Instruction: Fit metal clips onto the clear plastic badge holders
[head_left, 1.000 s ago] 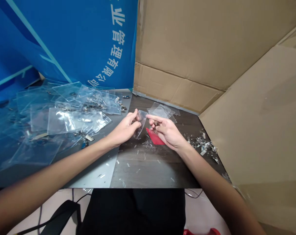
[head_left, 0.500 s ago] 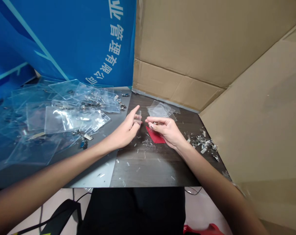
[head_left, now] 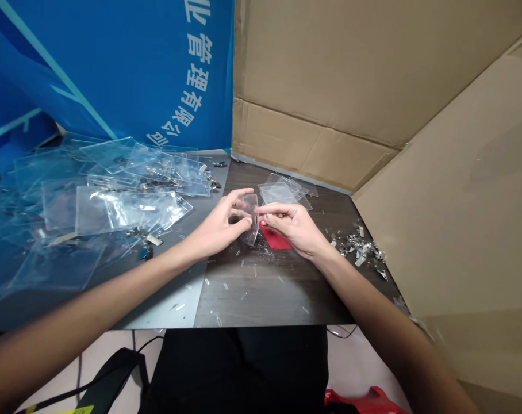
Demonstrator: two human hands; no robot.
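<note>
A clear plastic badge holder (head_left: pixel 249 230) is pinched in my left hand (head_left: pixel 226 224), thumb on its near face and fingers behind. The holder stands tilted, its slotted edge turned to the right. Right at that edge are the fingertips of my right hand (head_left: pixel 298 230), thumb and index closed together. Whatever small thing they hold is mostly hidden. Under my right hand lies a red piece (head_left: pixel 277 237) on the dark tabletop. Just beyond it is a small stack of clear badge holders (head_left: pixel 282 190).
A big heap of clear badge holders with clips (head_left: pixel 131 210) covers the table's left side. Loose metal clips (head_left: pixel 362 250) lie at the right edge. Tiny clear plastic bits (head_left: pixel 225 287) are scattered in front. A cardboard wall (head_left: pixel 313 138) and a blue banner (head_left: pixel 157 69) border the back.
My left hand has moved slightly right and turned the badge holder so more of its face shows. The holder's edge now meets my right fingertips; before, there was a gap.
</note>
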